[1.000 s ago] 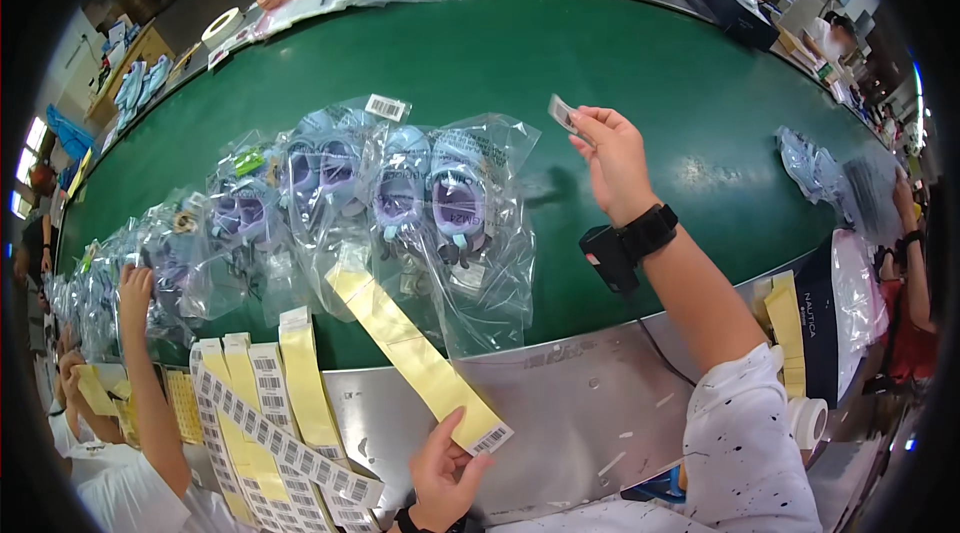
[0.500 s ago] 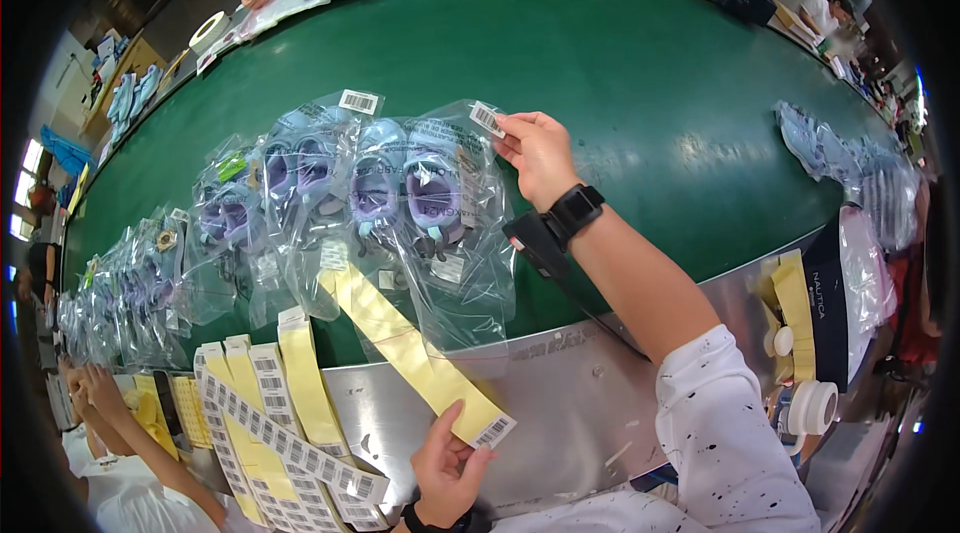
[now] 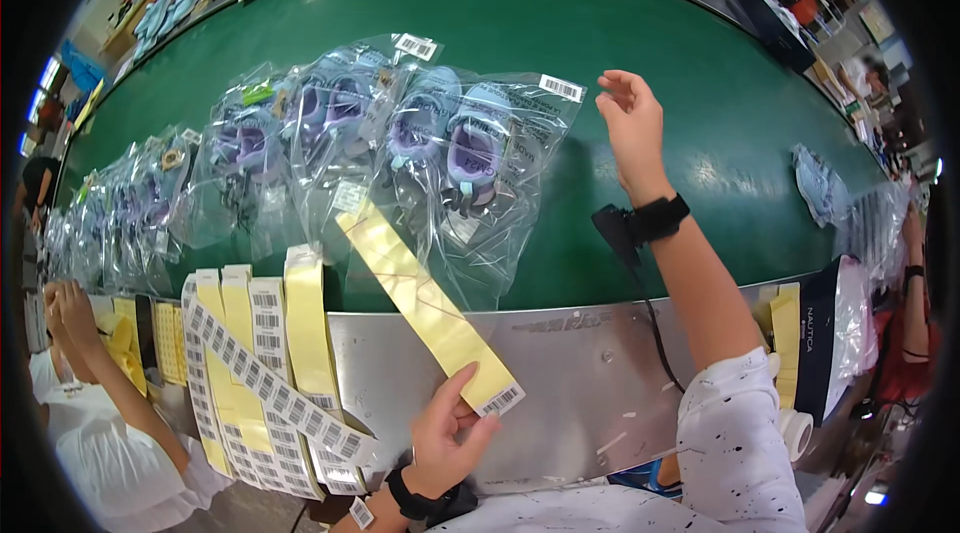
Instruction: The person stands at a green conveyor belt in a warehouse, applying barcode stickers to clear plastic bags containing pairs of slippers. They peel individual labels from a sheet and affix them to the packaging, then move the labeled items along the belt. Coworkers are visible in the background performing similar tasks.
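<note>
My left hand (image 3: 450, 433) pinches the lower end of a yellow backing strip (image 3: 410, 283) with white barcode stickers at its ends. The strip slants up over the table's metal edge to the bagged shoes. My right hand (image 3: 635, 133) is raised above the green surface, fingers loosely curled and apart, holding nothing. Left of it lies a clear plastic bag (image 3: 525, 143) holding a pair of light blue and lilac shoes (image 3: 475, 148). A white barcode sticker (image 3: 561, 87) sits on that bag's upper right corner. The neighbouring bag also carries a barcode sticker (image 3: 415, 46) at its top.
A row of bagged shoes (image 3: 130, 193) runs leftward along the green table (image 3: 600, 13). Several barcode strips (image 3: 270, 373) hang over the metal edge (image 3: 560, 363). A co-worker's hands (image 3: 68, 311) are at far left. More bagged items (image 3: 870, 213) and a dark box (image 3: 820, 353) stand at right.
My right hand has let go of the barcode sticker at the bag's corner and moved away to the right. The left hand keeps hold of the strip. The whole view has shifted.
</note>
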### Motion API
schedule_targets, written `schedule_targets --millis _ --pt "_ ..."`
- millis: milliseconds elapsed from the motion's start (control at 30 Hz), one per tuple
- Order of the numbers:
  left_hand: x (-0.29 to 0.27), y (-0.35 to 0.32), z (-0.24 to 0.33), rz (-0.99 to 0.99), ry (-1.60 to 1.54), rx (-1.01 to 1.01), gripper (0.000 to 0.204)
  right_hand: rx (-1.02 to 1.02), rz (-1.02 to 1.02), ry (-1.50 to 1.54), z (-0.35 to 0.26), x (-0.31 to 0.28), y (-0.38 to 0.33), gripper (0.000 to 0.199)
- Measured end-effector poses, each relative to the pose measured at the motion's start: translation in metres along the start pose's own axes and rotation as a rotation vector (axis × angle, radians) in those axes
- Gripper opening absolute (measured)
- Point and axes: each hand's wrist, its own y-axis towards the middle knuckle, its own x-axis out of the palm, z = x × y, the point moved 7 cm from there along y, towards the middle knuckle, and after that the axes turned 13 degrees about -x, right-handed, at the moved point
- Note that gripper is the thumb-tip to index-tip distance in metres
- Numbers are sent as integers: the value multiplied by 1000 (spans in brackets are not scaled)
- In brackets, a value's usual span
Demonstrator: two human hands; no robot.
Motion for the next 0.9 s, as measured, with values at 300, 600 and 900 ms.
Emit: schedule_targets --millis 300,600,900 --pt "-4 2 -6 4 -53 -58 57 -611 -319 -297 -99 58 -26 25" --pt "-2 3 4 112 -78 -24 53 -516 -740 -78 -87 121 -75 27" --pt "-28 -6 42 317 -31 79 20 -134 -798 235 -175 44 -169 17"
